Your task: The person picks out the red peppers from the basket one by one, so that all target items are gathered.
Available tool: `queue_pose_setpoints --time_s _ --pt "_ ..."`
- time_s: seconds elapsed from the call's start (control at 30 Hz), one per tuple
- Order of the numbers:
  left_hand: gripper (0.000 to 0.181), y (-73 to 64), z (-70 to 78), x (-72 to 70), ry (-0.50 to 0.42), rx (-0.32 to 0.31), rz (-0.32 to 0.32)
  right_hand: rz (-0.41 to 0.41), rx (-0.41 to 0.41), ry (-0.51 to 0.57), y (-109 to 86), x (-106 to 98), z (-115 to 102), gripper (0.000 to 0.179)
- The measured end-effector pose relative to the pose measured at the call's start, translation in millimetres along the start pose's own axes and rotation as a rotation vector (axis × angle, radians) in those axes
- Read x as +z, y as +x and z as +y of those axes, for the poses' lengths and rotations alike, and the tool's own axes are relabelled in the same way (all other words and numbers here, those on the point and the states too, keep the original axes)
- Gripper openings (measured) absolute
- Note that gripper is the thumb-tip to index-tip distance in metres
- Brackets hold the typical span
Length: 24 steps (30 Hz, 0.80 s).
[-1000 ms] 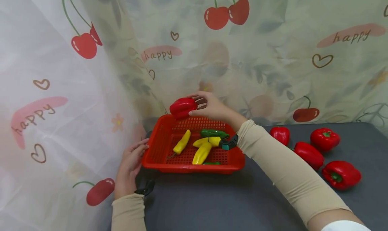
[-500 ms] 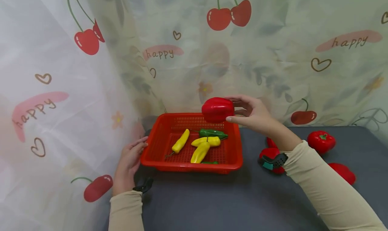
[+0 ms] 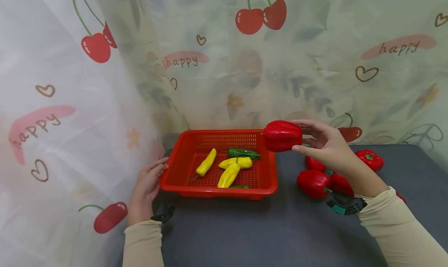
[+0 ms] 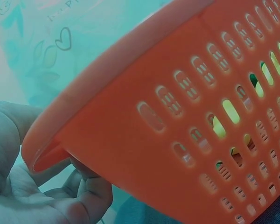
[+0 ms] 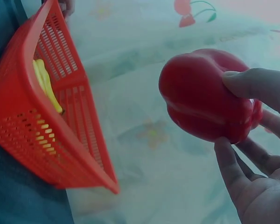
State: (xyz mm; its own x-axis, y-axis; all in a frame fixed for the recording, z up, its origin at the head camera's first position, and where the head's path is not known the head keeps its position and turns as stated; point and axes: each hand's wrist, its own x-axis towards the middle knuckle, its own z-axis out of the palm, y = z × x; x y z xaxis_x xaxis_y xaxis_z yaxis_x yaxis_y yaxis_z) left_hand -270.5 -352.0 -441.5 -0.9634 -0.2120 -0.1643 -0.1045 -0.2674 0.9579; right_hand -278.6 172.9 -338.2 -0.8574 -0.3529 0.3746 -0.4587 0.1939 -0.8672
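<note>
My right hand (image 3: 327, 144) pinches a red bell pepper (image 3: 282, 136) between thumb and fingertips, raised near the basket's back right corner. In the right wrist view the pepper (image 5: 205, 95) hangs apart from the basket wall. At the basket's left end, my left hand (image 3: 147, 187) grips the rim; the left wrist view has its fingers (image 4: 91, 191) curled under the orange-red rim (image 4: 84, 100). Inside the red plastic basket (image 3: 210, 190) lie yellow peppers (image 3: 229, 175) and a green pepper (image 3: 242, 153), with another green piece partly hidden by the front wall.
Several red bell peppers (image 3: 314, 184) lie on the grey table (image 3: 262, 232) to the right, some partly hidden behind my right hand and forearm. A curtain (image 3: 217, 84) printed with cherries stands close behind the basket and along the left side.
My right hand has carried the red bell pepper rightward, from over the basket's back left to its right end. A red bell pepper lies nearer the basket. My left hand stays on the rim.
</note>
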Motion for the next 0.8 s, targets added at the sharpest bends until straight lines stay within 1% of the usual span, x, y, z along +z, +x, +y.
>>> queue_pose_setpoints --time_s 0.1,0.37,0.43,0.57,0.7,0.8 --pt "0.029 -0.7 0.0 -0.7 -0.007 0.001 -0.003 0.019 -0.001 -0.027 -12.5 -9 3 0.064" --pt "0.027 0.6 0.2 -0.2 -0.001 0.012 -0.009 0.087 0.052 -0.124 -54.1 -31 17 0.067" --pt "0.027 1.0 0.2 0.2 0.001 0.017 -0.010 0.101 0.062 -0.113 -64.5 -35 21 0.069" --pt "0.027 1.2 0.2 -0.4 -0.005 0.015 -0.016 0.115 0.100 -0.117 -82.3 -41 30 0.069" --pt "0.027 -0.2 0.0 -1.2 -0.009 0.006 -0.016 0.118 0.138 -0.176 -96.2 -44 36 0.068" --pt "0.027 -1.0 -0.3 -0.9 -0.013 0.008 -0.010 0.118 0.158 -0.196 -105.1 -44 40 0.067"
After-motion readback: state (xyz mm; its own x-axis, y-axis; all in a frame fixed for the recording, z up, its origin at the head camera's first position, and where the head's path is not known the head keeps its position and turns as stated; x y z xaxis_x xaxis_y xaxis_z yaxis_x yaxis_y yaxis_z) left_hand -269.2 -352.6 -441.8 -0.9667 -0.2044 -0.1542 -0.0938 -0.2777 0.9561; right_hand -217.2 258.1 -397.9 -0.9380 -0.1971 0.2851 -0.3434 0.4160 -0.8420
